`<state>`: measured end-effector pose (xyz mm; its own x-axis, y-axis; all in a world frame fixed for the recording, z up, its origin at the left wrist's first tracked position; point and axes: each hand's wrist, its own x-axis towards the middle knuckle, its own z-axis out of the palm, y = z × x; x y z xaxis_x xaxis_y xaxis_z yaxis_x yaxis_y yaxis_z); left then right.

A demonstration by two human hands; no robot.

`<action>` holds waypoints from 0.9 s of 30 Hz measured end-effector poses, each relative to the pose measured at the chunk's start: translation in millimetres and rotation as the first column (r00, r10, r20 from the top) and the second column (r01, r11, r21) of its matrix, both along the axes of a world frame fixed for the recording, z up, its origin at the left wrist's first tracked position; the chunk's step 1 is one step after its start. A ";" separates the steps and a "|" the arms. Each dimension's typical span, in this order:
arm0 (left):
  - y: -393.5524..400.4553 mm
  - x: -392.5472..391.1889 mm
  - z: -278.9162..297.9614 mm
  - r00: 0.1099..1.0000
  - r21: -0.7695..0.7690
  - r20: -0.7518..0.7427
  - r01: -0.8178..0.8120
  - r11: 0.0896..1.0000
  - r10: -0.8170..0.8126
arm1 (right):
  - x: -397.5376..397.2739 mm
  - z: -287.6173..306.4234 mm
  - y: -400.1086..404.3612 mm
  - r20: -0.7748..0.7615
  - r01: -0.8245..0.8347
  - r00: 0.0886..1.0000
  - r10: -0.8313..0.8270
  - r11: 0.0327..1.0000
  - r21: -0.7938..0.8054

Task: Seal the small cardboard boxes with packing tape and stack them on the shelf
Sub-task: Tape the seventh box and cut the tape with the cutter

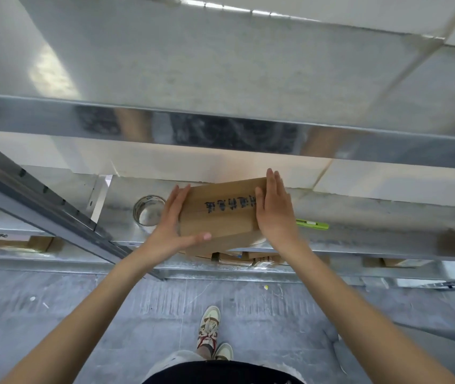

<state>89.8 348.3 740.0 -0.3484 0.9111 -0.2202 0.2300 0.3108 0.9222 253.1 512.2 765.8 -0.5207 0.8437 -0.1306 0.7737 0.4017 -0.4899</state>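
While the shelf [248, 128] fills the view in bright steel tiers, the job right now looks like setting the box [220, 214] down square on the middle tier, at its front edge. Best play, I'd say: slide it back from the lip before letting go, because part of it seems to overhang the edge and a nudge could tip it to the floor [137, 314].

Left hand [175, 223] presses flat on the near-left side, fingers [179, 198] straight and together, thumb stretched along the front edge. Right hand [275, 212] mirrors it on the other side, palm against cardboard, fingers straight up. Even pressure from both palms keeps it level; easing one off first could skew it.

More boxes [248, 257] sit on the tier below. Tape roll [148, 210] lies just left of the box, near the left hand; a green cutter [313, 225] lies to the right. Keep the push straight so neither gets knocked.
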 end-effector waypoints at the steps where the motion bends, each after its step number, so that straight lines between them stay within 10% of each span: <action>1: -0.2 -0.6 -0.7 1.000 -0.004 0.008 -0.001 1.000 0.001 | -1.5 2.1 -4.0 0.071 -0.060 0.996 0.051 0.991 0.122; 9: 8.5 -12.3 2.8 1.000 0.004 -0.012 0.018 1.000 -0.018 | -33.4 20.9 -68.1 0.104 -0.694 0.712 0.694 0.719 -0.041; 20: 5.6 -12.5 10.1 0.999 -0.077 0.022 0.030 0.997 -0.028 | 25.4 11.1 -18.0 0.174 -0.500 0.854 0.491 0.866 0.012; 27: 11.5 -6.7 11.5 0.997 -0.099 0.070 0.016 0.995 -0.009 | 37.4 -17.9 -7.8 -0.294 -0.235 0.932 0.211 0.971 -0.048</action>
<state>83.1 359.8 751.6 -0.3177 0.8878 -0.3330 0.1708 0.3990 0.9009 290.5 504.4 747.9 -0.7193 0.6945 -0.0121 0.4924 0.4975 -0.7141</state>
